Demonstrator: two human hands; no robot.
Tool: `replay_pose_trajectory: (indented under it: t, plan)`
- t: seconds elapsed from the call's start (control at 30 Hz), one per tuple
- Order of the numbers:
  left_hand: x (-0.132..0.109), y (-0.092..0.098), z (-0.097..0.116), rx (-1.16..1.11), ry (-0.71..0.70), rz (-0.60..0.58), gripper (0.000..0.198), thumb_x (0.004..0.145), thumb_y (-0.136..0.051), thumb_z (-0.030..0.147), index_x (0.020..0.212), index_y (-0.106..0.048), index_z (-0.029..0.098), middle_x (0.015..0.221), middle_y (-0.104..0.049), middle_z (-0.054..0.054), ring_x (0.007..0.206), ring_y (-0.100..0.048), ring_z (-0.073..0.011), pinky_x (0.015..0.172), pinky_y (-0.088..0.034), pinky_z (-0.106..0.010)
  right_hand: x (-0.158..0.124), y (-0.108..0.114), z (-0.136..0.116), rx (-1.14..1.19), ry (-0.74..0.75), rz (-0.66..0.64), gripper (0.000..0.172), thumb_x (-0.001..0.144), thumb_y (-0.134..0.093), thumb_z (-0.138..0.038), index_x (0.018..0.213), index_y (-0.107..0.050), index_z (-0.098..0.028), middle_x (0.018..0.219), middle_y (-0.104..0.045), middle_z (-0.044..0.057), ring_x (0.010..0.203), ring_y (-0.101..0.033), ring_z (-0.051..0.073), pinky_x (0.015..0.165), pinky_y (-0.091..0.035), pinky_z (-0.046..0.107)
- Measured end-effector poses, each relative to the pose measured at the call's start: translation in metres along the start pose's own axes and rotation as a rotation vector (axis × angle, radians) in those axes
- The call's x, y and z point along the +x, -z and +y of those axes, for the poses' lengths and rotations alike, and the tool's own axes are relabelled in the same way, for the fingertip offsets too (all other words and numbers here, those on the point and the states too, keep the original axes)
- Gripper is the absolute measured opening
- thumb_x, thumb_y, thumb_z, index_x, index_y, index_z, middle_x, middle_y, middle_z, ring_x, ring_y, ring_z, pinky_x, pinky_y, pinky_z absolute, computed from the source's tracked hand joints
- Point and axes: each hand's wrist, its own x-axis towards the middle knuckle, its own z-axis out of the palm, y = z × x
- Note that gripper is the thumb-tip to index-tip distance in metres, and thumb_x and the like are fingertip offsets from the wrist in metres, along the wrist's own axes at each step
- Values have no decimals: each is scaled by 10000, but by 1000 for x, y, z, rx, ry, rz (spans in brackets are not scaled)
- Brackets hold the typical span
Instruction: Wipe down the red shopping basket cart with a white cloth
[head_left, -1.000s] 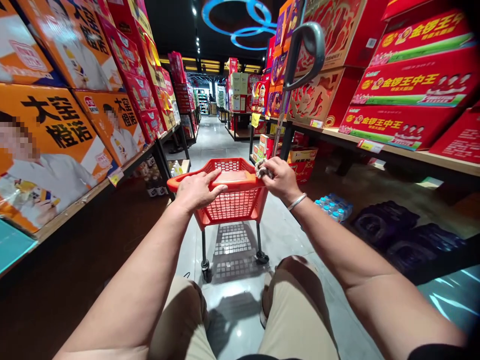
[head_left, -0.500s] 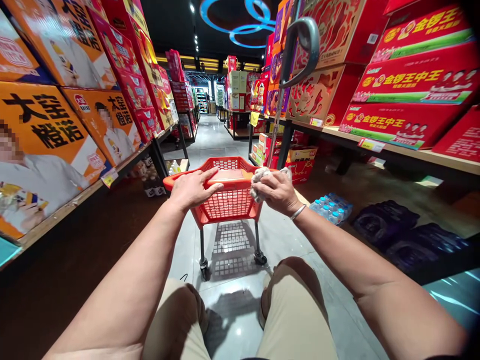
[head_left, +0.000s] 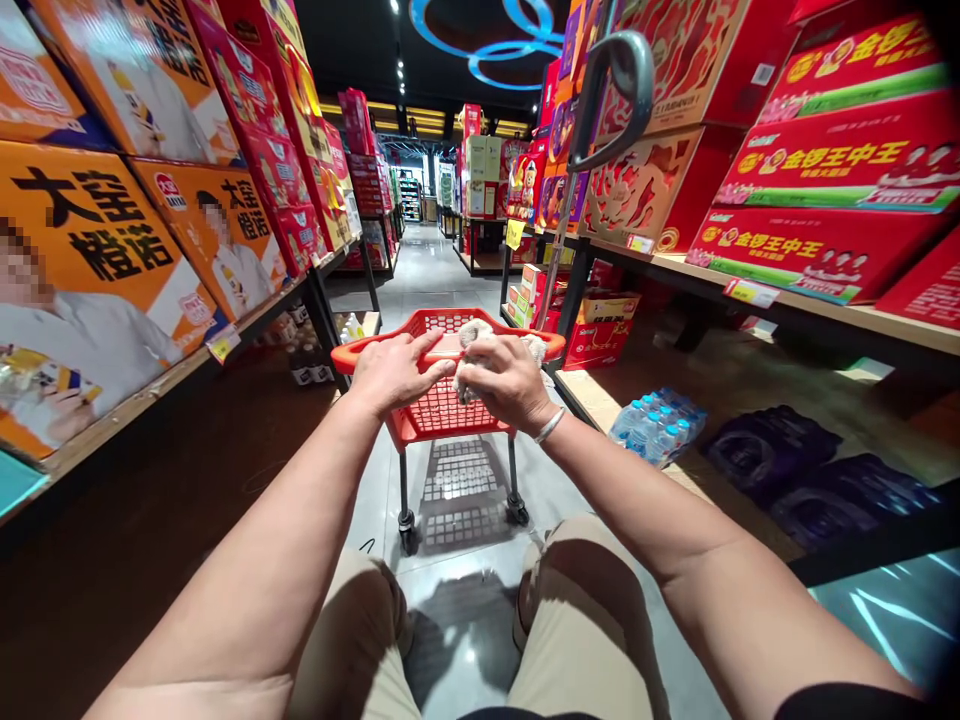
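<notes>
A red-orange plastic shopping cart (head_left: 426,418) with a mesh basket and dark legs on casters stands in front of my knees. My left hand (head_left: 391,372) is closed over the left part of its handle, thumb on the near side and fingers across the top. A crumpled greyish-white cloth (head_left: 472,334) is bunched in my right hand (head_left: 516,378), which presses it against the handle near the middle. The two hands are close together, with my left thumb almost at the cloth. My right fingers are curled, and part of the cloth hangs out past them.
Stacked orange cartons (head_left: 112,250) line a shelf on the left. Red cartons (head_left: 810,165) fill the right shelf, above a pack of water bottles (head_left: 658,425). A grey hooked handle on a pole (head_left: 615,100) rises at the right. The tiled aisle (head_left: 427,255) runs ahead.
My right hand has slid the cloth leftward along the handle, from its right part to near the middle. My left hand stays on the handle.
</notes>
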Motion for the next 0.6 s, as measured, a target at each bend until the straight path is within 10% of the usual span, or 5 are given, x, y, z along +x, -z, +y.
replay_pose_trajectory:
  t: [0.2, 0.47, 0.6]
  plan:
    - [-8, 2, -15, -12, -6, 16, 776, 903, -350, 815, 1539, -456, 384, 1378, -650, -65, 1174, -650, -342, 949, -470, -417, -25, 20, 41, -51, 9, 8, 106, 916, -662, -279, 903, -767, -290, 1152, -681, 45, 1072, -544, 238, 961, -430, 422]
    - [-14, -5, -19, 32, 11, 78, 858, 828, -430, 878, 1517, -491, 371, 1221, -703, -74, 1042, -682, -325, 847, -467, -379, -23, 43, 85, 378, -608, 187, 150, 769, -672, -285, 877, -732, -200, 922, -655, 36, 815, -625, 173, 746, -503, 304]
    - [-21, -4, -18, 45, 17, 93, 847, 820, -445, 882, 1511, -490, 394, 1210, -704, -61, 1032, -686, -321, 818, -463, -365, 13, 39, 67, 352, -380, -74, 168, 733, -636, -190, 864, -741, -205, 942, -679, 39, 888, -623, 180, 805, -478, 291]
